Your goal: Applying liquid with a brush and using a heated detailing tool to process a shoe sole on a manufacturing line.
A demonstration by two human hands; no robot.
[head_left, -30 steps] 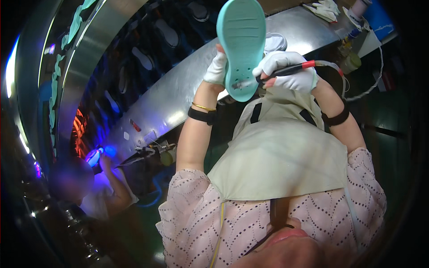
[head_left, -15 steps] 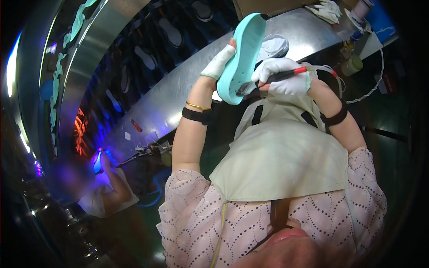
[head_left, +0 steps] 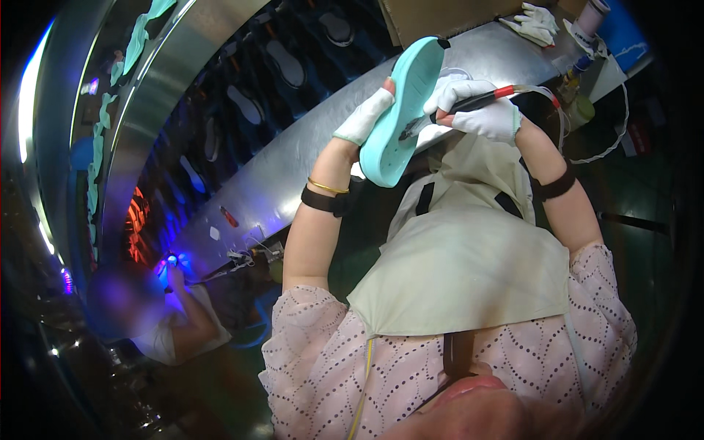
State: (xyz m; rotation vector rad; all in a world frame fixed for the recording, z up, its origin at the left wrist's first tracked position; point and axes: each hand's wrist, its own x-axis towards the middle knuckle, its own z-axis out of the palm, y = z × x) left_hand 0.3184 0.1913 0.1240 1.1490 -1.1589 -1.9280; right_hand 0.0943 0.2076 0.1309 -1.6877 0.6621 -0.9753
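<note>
My left hand (head_left: 367, 119), in a white fingertip-less glove, grips a turquoise shoe sole (head_left: 418, 77) by its left edge and holds it tilted up above the bench. The sole's inner face is toward my right, with small holes near its lower end. My right hand (head_left: 488, 121), gloved the same way, is closed around a brush (head_left: 478, 101) with a black handle, a red band and a pale tube running off its back end. The brush's tip touches the inner face of the sole, below its middle. Behind my right hand a white shoe (head_left: 456, 74) is partly hidden.
A metal bench (head_left: 293, 150) curves past my hands, beside a dark conveyor carrying several soles (head_left: 286, 64). White gloves (head_left: 534, 26), a cone of thread (head_left: 591, 16) and a jar (head_left: 581, 110) stand far right. Another person (head_left: 194, 323) works at left under blue light.
The sole has shifted slightly down and to the right. The brush tip has moved from near the sole's lower end up toward its middle, and my right hand has moved a little right.
</note>
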